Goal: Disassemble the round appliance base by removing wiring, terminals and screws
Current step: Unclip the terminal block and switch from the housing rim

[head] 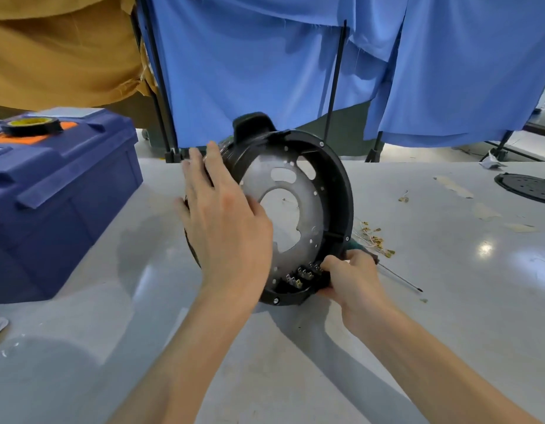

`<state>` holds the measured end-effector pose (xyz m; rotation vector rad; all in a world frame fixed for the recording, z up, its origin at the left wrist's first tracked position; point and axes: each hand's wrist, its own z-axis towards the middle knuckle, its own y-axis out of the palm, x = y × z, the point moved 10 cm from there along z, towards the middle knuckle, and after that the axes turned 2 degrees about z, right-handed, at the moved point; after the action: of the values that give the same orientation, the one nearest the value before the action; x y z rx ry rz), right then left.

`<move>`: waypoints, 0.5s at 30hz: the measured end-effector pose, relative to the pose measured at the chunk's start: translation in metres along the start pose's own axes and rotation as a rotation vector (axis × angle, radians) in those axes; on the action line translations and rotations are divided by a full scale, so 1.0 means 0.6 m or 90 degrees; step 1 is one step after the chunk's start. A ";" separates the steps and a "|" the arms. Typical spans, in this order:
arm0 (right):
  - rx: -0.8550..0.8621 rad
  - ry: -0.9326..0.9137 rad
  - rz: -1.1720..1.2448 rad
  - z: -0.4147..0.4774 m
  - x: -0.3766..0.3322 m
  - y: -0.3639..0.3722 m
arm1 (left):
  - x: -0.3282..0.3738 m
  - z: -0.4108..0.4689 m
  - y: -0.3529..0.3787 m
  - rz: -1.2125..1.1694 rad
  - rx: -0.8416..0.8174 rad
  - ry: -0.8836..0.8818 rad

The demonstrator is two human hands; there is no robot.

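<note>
Round appliance base (pixel 314 206) on edge on the counter (pixel 448 316), open side toward the camera, metal terminals (pixel 302 275) at the lowest rim. Left hand (pixel 225 221) spread, fingers straight, flat against the left rim; right hand (pixel 352 281) curled, fingertips pinching the rim beside the terminals. Screwdriver (pixel 399 277) and loose brass connectors (pixel 375 240) on the counter just behind the right hand.

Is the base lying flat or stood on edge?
On edge, tilted: the base rests its lower rim on the table, and its plate faces the camera. The left hand steadies it; the right hand grips its bottom edge.
</note>
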<state>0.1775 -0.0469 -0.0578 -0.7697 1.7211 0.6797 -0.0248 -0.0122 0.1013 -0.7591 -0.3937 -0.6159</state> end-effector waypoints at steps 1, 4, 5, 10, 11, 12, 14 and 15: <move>-0.007 0.017 0.024 -0.001 0.006 0.002 | 0.001 -0.005 -0.010 -0.052 0.048 0.002; -0.007 0.043 0.054 0.001 0.012 0.003 | -0.014 -0.024 -0.026 -0.180 0.146 0.006; -0.007 0.040 0.056 0.002 0.010 0.002 | -0.020 -0.031 -0.024 -0.199 0.155 0.006; -0.002 0.007 0.052 0.003 -0.001 0.007 | -0.089 -0.063 0.000 -0.345 0.180 -0.141; 0.000 0.009 0.058 0.002 0.001 0.008 | -0.106 -0.070 0.010 -0.378 0.172 -0.192; 0.000 0.009 0.067 0.001 0.002 0.009 | -0.120 -0.079 0.022 -0.403 0.159 -0.241; -0.008 0.005 0.082 -0.001 0.001 0.012 | -0.144 -0.103 0.048 -0.440 0.122 -0.339; -0.013 0.004 0.090 -0.003 0.001 0.015 | -0.151 -0.116 0.064 -0.466 0.097 -0.380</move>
<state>0.1694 -0.0429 -0.0575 -0.6696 1.7892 0.7925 -0.0612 -0.0081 -0.0138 -0.6318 -1.2893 -1.0219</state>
